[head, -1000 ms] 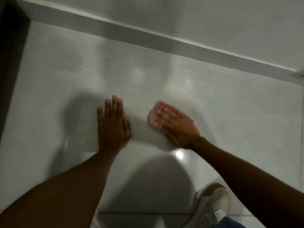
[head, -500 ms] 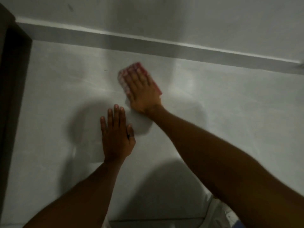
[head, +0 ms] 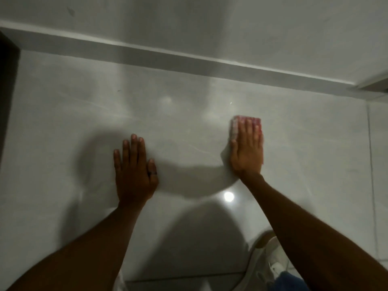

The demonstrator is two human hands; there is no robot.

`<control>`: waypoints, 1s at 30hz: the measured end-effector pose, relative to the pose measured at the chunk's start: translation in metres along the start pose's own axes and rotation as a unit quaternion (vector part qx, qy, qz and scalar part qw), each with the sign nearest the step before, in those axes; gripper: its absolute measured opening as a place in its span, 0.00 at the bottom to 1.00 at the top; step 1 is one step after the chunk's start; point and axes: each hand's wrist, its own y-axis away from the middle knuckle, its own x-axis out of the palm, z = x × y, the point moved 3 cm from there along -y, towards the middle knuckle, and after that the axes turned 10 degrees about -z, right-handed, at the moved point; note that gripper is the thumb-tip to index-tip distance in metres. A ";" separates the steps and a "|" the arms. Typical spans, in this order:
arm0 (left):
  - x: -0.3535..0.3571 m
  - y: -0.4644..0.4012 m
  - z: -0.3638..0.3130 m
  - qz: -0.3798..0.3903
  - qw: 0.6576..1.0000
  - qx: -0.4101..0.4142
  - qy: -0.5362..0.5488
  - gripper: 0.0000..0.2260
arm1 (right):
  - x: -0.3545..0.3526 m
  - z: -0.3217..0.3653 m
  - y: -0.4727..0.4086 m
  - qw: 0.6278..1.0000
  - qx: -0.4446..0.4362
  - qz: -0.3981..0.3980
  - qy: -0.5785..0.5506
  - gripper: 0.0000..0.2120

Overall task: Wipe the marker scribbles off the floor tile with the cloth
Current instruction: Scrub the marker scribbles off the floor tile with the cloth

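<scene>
Glossy pale-grey floor tile (head: 189, 127) is bearing both hands: right hand (head: 247, 150) pressing flat, fingers together, on pink patterned cloth (head: 247, 119); left hand (head: 134, 173) lying flat, fingers close.

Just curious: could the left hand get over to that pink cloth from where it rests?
Probably yes. The left hand lies flat on bare floor tile; nothing sits between it and the pink cloth, pinned under the right hand.

Bare forearms, a dark ring (head: 152, 173), a white shoe (head: 275, 259).

Indoor room, likely a home: glossy pale-grey floor tile (head: 84, 122), grey skirting strip (head: 168, 57), plain white painted wall (head: 210, 22).
</scene>
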 end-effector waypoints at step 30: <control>0.006 0.002 0.002 0.026 0.999 0.005 -0.028 0.30 | 0.025 0.201 -0.071 0.972 -0.216 0.015 -0.092 0.33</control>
